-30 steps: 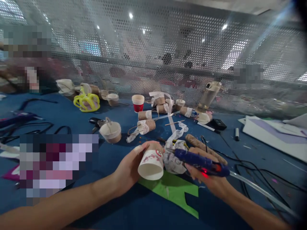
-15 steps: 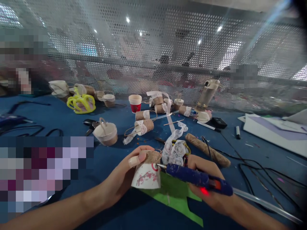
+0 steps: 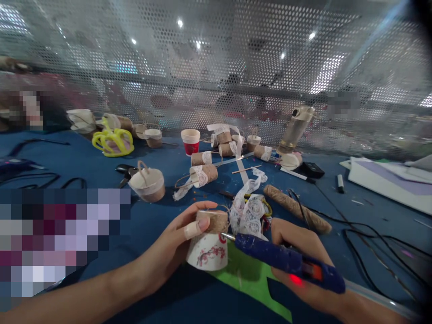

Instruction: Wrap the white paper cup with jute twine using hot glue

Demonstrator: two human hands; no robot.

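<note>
Blue tabletop [image 3: 101, 173], left fingers [image 3: 204, 223] pinching twine-wrapped cup [image 3: 209, 253], right fingers [image 3: 286, 228] curled around glue gun [image 3: 270, 253]

The far fingers of your left hand [image 3: 182, 235] are hidden behind the white, twine-wrapped paper cup [image 3: 209, 255], and the blue plastic glue gun [image 3: 270, 253] covers part of your right hand [image 3: 303, 238]. You can't tell whether its pointed metal tip [image 3: 227, 236] touches the cup. White lace ribbon [image 3: 251, 213] partly hides a yellow loop handle [image 3: 268, 207]. The right edge crops your flat white sheets [image 3: 381, 181].
</note>
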